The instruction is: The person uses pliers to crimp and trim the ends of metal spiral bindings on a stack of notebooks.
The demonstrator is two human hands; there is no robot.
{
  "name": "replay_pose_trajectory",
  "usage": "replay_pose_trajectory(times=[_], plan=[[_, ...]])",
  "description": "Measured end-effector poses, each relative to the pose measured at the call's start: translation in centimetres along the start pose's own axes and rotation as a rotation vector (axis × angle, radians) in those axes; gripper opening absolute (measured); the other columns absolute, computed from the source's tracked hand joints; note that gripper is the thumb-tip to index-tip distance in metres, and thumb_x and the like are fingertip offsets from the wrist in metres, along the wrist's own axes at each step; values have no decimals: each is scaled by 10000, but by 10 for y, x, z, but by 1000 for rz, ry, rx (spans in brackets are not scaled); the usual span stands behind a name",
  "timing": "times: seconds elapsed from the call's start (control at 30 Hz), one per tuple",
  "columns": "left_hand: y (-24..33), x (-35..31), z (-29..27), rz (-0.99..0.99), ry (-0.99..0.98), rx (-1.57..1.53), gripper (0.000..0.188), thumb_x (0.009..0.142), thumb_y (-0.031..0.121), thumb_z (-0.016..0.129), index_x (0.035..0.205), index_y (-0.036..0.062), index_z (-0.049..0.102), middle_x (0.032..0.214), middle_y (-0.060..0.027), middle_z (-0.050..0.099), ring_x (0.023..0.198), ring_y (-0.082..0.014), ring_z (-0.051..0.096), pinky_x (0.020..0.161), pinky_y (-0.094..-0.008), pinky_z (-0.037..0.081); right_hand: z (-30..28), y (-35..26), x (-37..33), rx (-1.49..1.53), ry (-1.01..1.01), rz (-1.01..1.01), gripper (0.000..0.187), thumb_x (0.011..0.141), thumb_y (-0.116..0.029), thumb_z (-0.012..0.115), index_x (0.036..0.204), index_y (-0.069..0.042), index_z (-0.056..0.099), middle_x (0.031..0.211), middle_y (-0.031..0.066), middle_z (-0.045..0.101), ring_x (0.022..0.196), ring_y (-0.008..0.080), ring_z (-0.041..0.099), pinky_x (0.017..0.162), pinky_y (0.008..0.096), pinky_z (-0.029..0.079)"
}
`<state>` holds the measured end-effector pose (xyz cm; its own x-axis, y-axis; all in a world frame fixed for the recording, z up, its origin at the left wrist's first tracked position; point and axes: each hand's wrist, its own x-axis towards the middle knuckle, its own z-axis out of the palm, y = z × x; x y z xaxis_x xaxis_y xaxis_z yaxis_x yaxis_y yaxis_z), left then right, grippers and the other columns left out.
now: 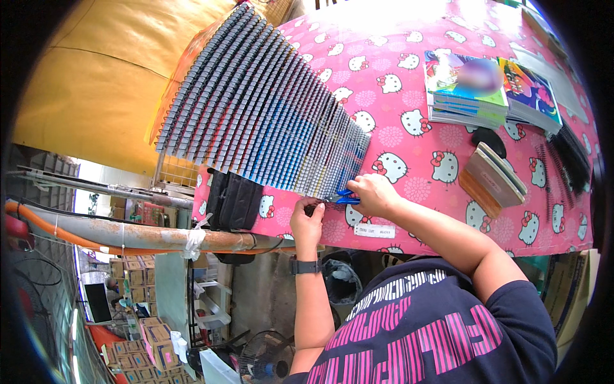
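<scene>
A long row of spiral-bound notebooks (256, 115), their dark coils turned upward, slants across the table from the far left to its near edge. At the near end of the row, my right hand (371, 194) is closed round a pair of blue-handled pliers (347, 197). The jaws point left at the lower corner of the last notebooks. Just left of the jaws, my left hand (307, 221) has its fingers bent and pinched together by the coil ends. What sits between those fingers is too small to make out. A watch is on my left wrist.
Stacked booklets (467, 96) with colourful covers stand at the far right. Loose black coils (571, 157) lie beside them, near a wooden block with boards (489, 182). A white label strip (375, 231) lies by the near edge. A black case (233, 201) sits left of my hands.
</scene>
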<state>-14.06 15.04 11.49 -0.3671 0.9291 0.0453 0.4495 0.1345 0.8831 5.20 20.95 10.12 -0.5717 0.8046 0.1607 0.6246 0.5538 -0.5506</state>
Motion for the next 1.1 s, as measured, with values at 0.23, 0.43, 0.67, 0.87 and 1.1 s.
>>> replay_pose_trajectory(times=[0.23, 0.43, 0.67, 0.87, 1.1], plan=[[-2, -2, -1, -305, -48, -450, 148, 833, 79, 622, 954, 12, 565, 726, -30, 592, 555, -85, 520, 463, -200, 413, 1, 11, -6, -122, 264, -138, 363, 609, -258, 752, 848, -46, 580, 765, 87, 594, 778, 279, 611, 698, 396, 496], [-4, -3, 5, -196, -114, -201, 131, 843, 106, 610, 915, 5, 570, 707, -30, 584, 545, -86, 510, 464, -199, 412, 2, 7, 2, 0, -55, -7, 353, 614, -260, 749, 843, -47, 584, 774, 94, 600, 774, 280, 619, 681, 393, 511], [-5, -4, 5, -244, -37, -230, 146, 824, 107, 616, 895, -11, 568, 708, -40, 585, 570, -92, 537, 467, -205, 422, 6, 13, -7, -50, 118, -71, 361, 604, -251, 751, 850, -50, 578, 780, 98, 597, 781, 288, 616, 674, 402, 505], [-11, -4, 12, -217, -66, -186, 144, 808, 96, 630, 880, -16, 576, 723, -51, 598, 586, -101, 557, 466, -218, 437, 13, 12, -6, -128, 161, -92, 368, 602, -231, 746, 874, -52, 575, 788, 96, 585, 802, 291, 608, 686, 403, 496], [-20, -1, 14, -137, -29, -44, 190, 786, 132, 663, 858, -18, 572, 686, -79, 620, 527, -119, 568, 460, -240, 458, 8, 18, -8, -7, -14, 26, 382, 601, -226, 747, 898, -55, 580, 822, 98, 591, 827, 285, 604, 707, 397, 494]])
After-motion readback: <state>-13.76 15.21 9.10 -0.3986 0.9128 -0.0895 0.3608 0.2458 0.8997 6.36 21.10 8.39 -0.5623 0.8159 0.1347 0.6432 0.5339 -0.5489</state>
